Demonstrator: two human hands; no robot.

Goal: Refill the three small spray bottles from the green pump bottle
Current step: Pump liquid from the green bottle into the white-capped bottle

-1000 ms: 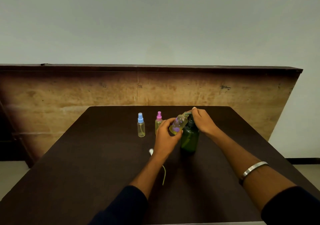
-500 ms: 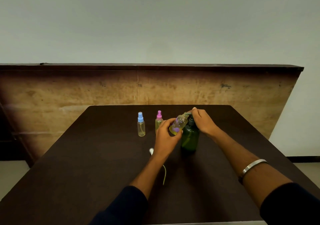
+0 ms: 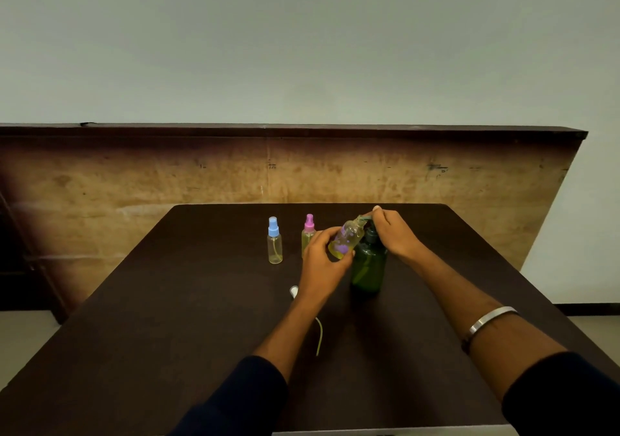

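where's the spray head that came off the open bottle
The white spray head with its thin dip tube lies on the dark table in the head view, just left of the left wrist, nearer the person than the blue-capped bottle.

Dark brown table (image 3: 167, 301), a blue-capped spray bottle (image 3: 274, 240) and a pink-capped spray bottle (image 3: 307, 232) holding pale yellow liquid, a dark green pump bottle (image 3: 368, 268), purple dots on the tilted bottle (image 3: 345, 239).

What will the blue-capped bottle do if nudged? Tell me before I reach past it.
The blue-capped bottle is tall, narrow and upright on a small base, so a nudge near the cap would probably tip it. It looks like thin clear plastic with only a little liquid at the bottom, so likely light and easily sliding on the table. Once down, its round body may roll.
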